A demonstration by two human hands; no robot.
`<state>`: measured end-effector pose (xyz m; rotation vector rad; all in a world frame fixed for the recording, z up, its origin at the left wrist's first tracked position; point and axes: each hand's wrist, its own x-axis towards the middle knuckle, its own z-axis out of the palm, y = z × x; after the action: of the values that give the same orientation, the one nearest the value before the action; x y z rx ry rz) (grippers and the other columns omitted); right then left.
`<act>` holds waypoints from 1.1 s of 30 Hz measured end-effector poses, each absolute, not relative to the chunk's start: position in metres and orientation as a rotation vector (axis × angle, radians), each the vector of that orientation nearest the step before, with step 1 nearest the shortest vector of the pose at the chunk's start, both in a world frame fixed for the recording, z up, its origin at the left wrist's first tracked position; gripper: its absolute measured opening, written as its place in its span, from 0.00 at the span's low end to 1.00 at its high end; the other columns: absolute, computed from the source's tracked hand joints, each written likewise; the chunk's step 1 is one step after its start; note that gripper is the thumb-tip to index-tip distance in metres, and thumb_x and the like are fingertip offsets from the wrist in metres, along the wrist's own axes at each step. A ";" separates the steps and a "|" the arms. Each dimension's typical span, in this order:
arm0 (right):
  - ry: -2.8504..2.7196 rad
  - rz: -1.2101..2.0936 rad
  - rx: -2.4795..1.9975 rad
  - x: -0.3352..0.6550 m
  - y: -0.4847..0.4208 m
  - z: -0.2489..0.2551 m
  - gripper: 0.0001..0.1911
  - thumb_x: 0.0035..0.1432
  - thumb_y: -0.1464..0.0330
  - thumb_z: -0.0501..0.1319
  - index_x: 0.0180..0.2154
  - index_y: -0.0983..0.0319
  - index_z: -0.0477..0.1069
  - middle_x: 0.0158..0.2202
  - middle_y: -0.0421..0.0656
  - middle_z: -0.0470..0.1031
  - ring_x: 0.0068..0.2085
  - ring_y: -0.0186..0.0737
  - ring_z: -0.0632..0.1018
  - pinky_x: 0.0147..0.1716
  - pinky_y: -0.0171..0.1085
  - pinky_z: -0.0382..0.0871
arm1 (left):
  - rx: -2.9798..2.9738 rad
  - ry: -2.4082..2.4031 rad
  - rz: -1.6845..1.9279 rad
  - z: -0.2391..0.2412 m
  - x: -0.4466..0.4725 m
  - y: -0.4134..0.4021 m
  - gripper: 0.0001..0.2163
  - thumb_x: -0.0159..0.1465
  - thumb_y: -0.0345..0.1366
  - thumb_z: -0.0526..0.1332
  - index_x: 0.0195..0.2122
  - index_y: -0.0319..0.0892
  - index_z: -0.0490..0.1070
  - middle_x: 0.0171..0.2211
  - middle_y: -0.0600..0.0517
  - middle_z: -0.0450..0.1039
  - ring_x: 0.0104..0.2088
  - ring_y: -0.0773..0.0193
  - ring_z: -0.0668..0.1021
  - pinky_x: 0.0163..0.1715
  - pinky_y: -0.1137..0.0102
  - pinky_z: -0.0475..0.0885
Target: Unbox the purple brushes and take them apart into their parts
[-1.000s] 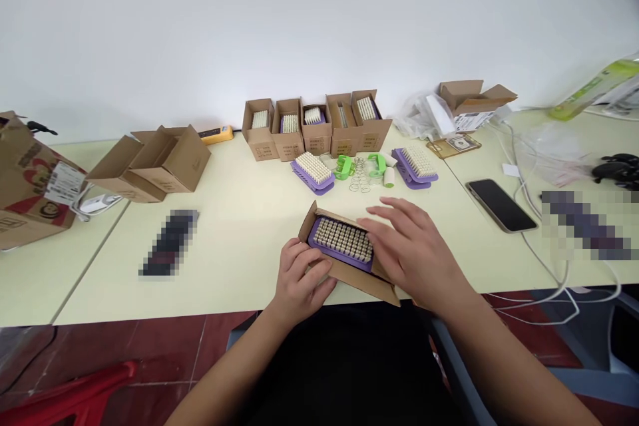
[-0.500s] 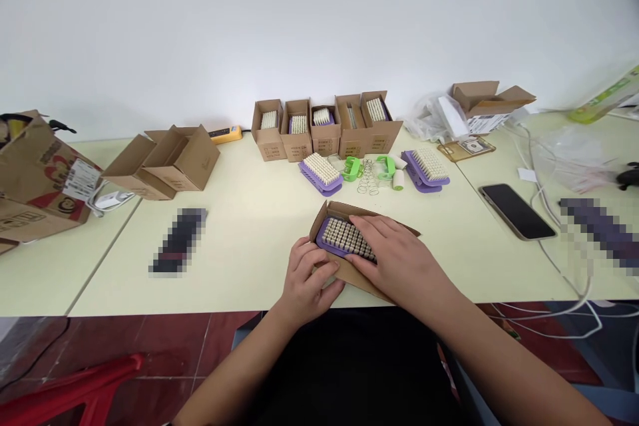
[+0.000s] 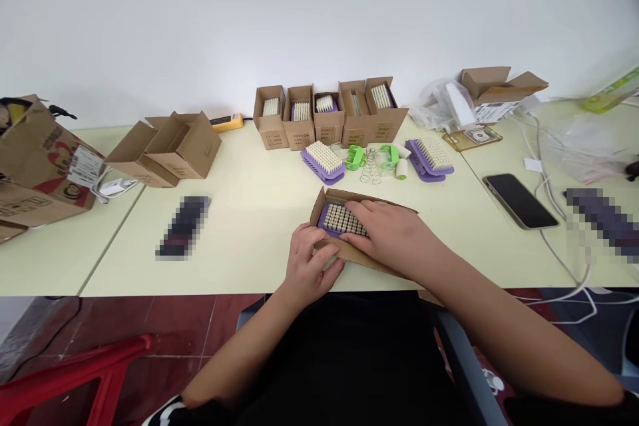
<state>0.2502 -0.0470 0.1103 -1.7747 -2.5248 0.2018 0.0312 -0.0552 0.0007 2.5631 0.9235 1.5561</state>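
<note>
Near the front edge of the table lies a small open cardboard box (image 3: 367,255), with a purple brush (image 3: 339,218) inside, its rows of cream bristle tufts facing up. My left hand (image 3: 310,265) grips the box's near left corner between thumb and fingers. My right hand (image 3: 392,233) reaches over the box's right part, fingers curled round the brush, covering its right end. Behind the box lie two more purple brushes, a left brush (image 3: 323,161) and a right brush (image 3: 432,158). Between them are green plastic parts (image 3: 355,158) and thin wire springs (image 3: 370,168).
Several open boxes (image 3: 299,136) holding brushes stand along the wall. At left are cardboard boxes (image 3: 184,153), a large carton (image 3: 44,166) and a blurred dark item (image 3: 184,226). At right lie a phone (image 3: 520,201), white cables (image 3: 564,263) and a plastic bag (image 3: 442,103).
The camera view has shifted slightly, so the table sits higher in the picture. My right hand has moved slightly left on the brush, and less of the brush's purple rim shows. My left hand keeps its grip.
</note>
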 end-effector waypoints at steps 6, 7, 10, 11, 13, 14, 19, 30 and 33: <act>-2.596 0.059 -1.630 0.264 -0.065 0.112 0.24 0.81 0.57 0.55 0.68 0.62 0.71 0.60 0.55 0.83 0.50 0.52 0.87 0.41 0.43 0.79 | 2.592 1.081 1.577 -0.003 0.033 -0.058 0.13 0.69 0.32 0.72 0.49 0.46 0.71 0.46 0.46 0.72 0.46 0.55 0.77 0.46 0.59 0.75; -2.594 0.022 -1.620 0.267 -0.070 0.113 0.24 0.82 0.58 0.54 0.68 0.62 0.72 0.60 0.55 0.83 0.50 0.52 0.87 0.41 0.43 0.78 | 2.597 1.093 1.572 -0.004 0.033 -0.059 0.13 0.69 0.32 0.72 0.49 0.46 0.71 0.46 0.46 0.72 0.47 0.54 0.77 0.46 0.59 0.74; -2.538 -0.075 -1.694 0.274 -0.079 0.118 0.26 0.81 0.57 0.53 0.69 0.63 0.71 0.59 0.57 0.84 0.50 0.55 0.87 0.38 0.44 0.77 | 2.606 1.116 1.563 -0.006 0.033 -0.058 0.13 0.68 0.32 0.73 0.49 0.46 0.71 0.46 0.46 0.72 0.48 0.53 0.78 0.46 0.59 0.73; -2.519 -0.087 -1.750 0.276 -0.081 0.120 0.27 0.80 0.55 0.55 0.69 0.63 0.70 0.58 0.57 0.84 0.49 0.56 0.87 0.37 0.44 0.76 | 2.604 1.126 1.563 -0.006 0.033 -0.058 0.14 0.67 0.32 0.73 0.49 0.46 0.71 0.46 0.46 0.72 0.48 0.53 0.78 0.46 0.59 0.74; -2.509 -0.066 -1.870 0.277 -0.081 0.125 0.29 0.78 0.52 0.58 0.68 0.63 0.70 0.56 0.58 0.85 0.46 0.57 0.87 0.35 0.44 0.75 | 2.599 1.132 1.555 -0.005 0.034 -0.057 0.14 0.67 0.32 0.73 0.49 0.47 0.71 0.46 0.46 0.72 0.48 0.53 0.78 0.47 0.59 0.74; -2.521 -0.031 -1.922 0.275 -0.080 0.127 0.29 0.77 0.50 0.60 0.67 0.63 0.71 0.55 0.57 0.85 0.45 0.57 0.87 0.34 0.44 0.74 | 2.593 1.127 1.550 -0.005 0.034 -0.056 0.15 0.67 0.31 0.73 0.50 0.47 0.71 0.46 0.46 0.72 0.48 0.53 0.78 0.47 0.59 0.75; -2.632 0.110 -2.031 0.258 -0.066 0.133 0.23 0.78 0.53 0.60 0.59 0.65 0.74 0.51 0.58 0.84 0.49 0.59 0.86 0.41 0.46 0.76 | 2.538 1.072 1.553 0.001 0.036 -0.053 0.16 0.68 0.30 0.72 0.52 0.49 0.69 0.46 0.47 0.70 0.48 0.55 0.77 0.46 0.59 0.79; -2.627 0.092 -2.118 0.245 -0.058 0.134 0.24 0.78 0.49 0.58 0.49 0.66 0.71 0.43 0.59 0.84 0.46 0.58 0.87 0.37 0.44 0.75 | 2.498 1.005 1.558 0.000 0.035 -0.054 0.17 0.68 0.30 0.71 0.54 0.47 0.69 0.49 0.46 0.70 0.50 0.54 0.76 0.50 0.57 0.79; -2.667 0.168 -2.156 0.238 -0.050 0.140 0.26 0.78 0.48 0.57 0.53 0.66 0.70 0.41 0.58 0.85 0.42 0.58 0.88 0.34 0.42 0.73 | 2.494 1.004 1.558 0.000 0.035 -0.054 0.16 0.69 0.32 0.71 0.54 0.48 0.70 0.49 0.46 0.70 0.51 0.53 0.76 0.50 0.56 0.79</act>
<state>0.2383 -0.0496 0.1403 -2.1558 -2.6673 0.1681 0.0351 -0.0537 -0.0002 2.4941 1.0036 1.5578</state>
